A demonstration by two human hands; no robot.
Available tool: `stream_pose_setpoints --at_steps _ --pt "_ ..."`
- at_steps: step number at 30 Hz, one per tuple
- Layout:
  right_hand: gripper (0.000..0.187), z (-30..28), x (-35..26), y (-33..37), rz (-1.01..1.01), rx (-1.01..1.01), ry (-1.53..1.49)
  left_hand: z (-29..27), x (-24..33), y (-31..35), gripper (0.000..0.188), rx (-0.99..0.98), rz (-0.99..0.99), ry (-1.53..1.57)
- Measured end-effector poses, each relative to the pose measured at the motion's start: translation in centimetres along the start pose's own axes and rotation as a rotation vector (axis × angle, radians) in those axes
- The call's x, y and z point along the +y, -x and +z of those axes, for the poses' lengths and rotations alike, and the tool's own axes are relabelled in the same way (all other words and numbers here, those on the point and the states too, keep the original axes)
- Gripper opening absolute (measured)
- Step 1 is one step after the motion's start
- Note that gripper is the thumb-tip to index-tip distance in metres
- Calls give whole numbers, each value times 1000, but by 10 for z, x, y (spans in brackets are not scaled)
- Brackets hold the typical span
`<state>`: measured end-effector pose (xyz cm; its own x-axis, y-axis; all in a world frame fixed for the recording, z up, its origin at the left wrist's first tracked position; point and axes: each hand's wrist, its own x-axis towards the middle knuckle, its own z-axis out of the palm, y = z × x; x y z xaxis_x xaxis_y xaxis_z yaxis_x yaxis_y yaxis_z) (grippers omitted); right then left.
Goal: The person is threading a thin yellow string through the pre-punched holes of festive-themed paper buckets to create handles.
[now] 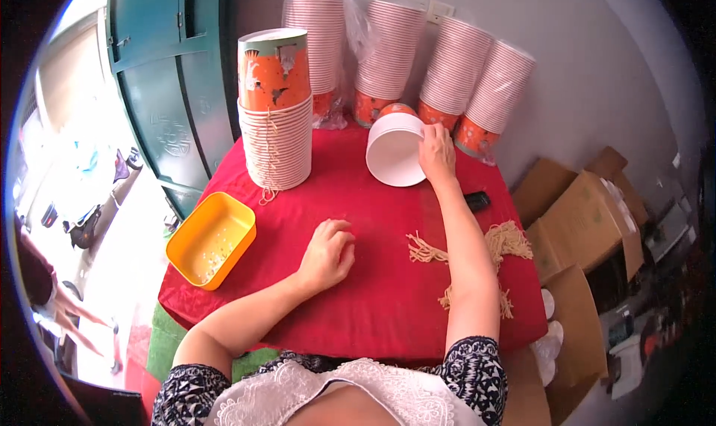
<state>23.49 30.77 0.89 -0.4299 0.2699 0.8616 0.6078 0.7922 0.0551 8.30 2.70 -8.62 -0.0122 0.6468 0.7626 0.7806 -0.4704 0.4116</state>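
Observation:
My right hand (438,155) grips the rim of a short stack of paper tubs (395,152), which lies on its side with the white inside of its mouth toward me. Orange printed paper shows at the far end of it. On the red cloth, left of the middle, rests my left hand (328,253), fingers curled in and nothing visible in them. A tall upside-down stack of paper tubs (274,135), orange at the top, stands beyond it, with beige strings (271,146) hanging down its side. Bundles of beige string (509,241) lie near my right forearm, which partly covers them.
A yellow plastic tray (212,240) with small white bits sits at the table's left edge. Plastic-wrapped tub stacks (388,49) line the wall at the back. A black object (477,200) lies beside my right forearm. Cardboard boxes (585,221) are right of the table.

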Motion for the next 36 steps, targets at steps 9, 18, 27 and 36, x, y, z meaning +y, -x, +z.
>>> stream_pose_setpoints --at_steps 9,18,27,36 --pt "7 19 12 -11 -161 -14 137 1 0 1 19 -51 -22 -5" --pt "6 13 -6 -12 -299 39 208 2 -5 0 14 -96 -39 -32" --pt "35 -24 -38 5 -144 -111 137 3 -15 5 19 -131 -95 -58" --pt "18 -89 -84 18 254 -286 -8 -20 6 -14 107 107 -97 31"
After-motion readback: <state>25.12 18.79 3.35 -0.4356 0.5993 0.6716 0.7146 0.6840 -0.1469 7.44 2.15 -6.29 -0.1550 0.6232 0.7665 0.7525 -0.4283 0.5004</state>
